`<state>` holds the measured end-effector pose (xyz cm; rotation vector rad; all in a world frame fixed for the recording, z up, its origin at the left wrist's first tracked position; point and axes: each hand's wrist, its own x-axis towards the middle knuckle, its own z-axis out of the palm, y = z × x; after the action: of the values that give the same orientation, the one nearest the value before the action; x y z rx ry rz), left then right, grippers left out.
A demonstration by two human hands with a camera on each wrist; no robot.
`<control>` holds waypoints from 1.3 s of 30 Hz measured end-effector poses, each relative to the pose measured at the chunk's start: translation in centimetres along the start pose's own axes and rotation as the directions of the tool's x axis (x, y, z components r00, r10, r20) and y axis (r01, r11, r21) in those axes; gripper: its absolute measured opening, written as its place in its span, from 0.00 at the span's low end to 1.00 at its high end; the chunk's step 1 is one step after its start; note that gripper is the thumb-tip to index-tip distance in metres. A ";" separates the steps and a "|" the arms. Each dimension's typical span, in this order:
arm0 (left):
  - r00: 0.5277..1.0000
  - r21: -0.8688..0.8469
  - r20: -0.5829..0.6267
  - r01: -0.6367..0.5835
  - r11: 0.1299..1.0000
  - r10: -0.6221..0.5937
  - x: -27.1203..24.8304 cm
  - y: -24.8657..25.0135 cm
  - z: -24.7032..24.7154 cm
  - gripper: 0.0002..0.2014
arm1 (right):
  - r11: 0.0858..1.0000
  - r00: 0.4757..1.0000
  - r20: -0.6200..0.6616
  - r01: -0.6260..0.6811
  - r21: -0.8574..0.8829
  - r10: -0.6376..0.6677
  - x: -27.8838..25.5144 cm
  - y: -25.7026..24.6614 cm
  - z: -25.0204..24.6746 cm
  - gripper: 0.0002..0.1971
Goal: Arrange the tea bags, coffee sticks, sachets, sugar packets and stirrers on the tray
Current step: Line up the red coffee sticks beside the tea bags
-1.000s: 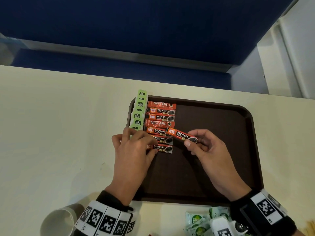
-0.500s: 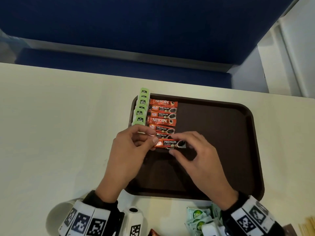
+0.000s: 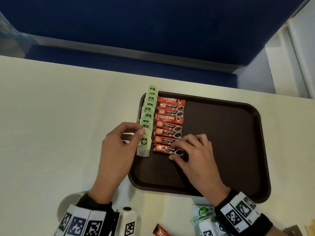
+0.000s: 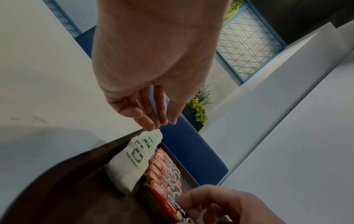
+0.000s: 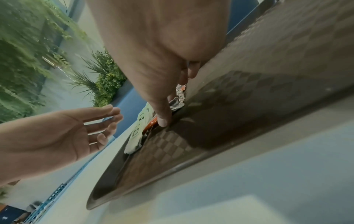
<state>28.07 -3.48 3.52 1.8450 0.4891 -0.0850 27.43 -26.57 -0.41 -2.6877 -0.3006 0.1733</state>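
A brown tray lies on the cream table. Green tea bags run in a column along its left edge, with a column of red coffee sticks beside them. The nearest coffee stick lies flat at the near end of that column. My right hand pinches its right end, thumb on the near side. In the right wrist view the right thumb presses down on the stick. My left hand hovers over the nearest tea bags with its fingers relaxed and holds nothing; the left wrist view shows its fingertips just above the tea bags.
A white cup stands at the table's near left under my left wrist. Green-white sachets, a loose red coffee stick and wooden stirrers lie near the front edge. The tray's right half is bare. A blue bench runs behind.
My right hand has brought the coffee stick from above the column down to its near end. My left hand has drawn off the sticks to the left, over the tea bags.
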 end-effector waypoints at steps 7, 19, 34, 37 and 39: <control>1.000 0.019 -0.004 0.001 1.000 -0.001 -0.1 -0.5 -0.4 0.02 | 0.999 0.999 -0.031 0.025 -0.044 -0.026 0.4 -0.2 0.6 0.20; 1.000 0.057 0.000 0.008 0.998 -0.008 -0.1 -0.7 -0.3 0.02 | 0.998 0.998 -0.055 0.040 -0.057 -0.043 0.5 -0.2 0.9 0.14; 0.935 0.130 0.354 -0.048 0.990 -0.001 -4.8 0.6 0.9 0.04 | 0.955 0.989 -0.110 -0.068 0.290 0.104 -4.2 0.8 -4.5 0.06; 0.823 0.272 0.567 -0.223 0.936 0.031 -7.2 0.6 2.0 0.05 | 0.941 0.988 -0.056 -0.121 0.316 0.146 -7.6 0.6 -5.4 0.08; 0.731 0.293 0.680 -0.342 0.893 0.057 -8.7 0.2 2.4 0.06 | 0.934 0.986 -0.003 -0.155 0.322 0.165 -10.1 0.4 -5.8 0.08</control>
<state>20.71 -8.30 5.52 2.0949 -0.2633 -0.7149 18.72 -31.60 5.38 -2.3864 -0.0371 0.2102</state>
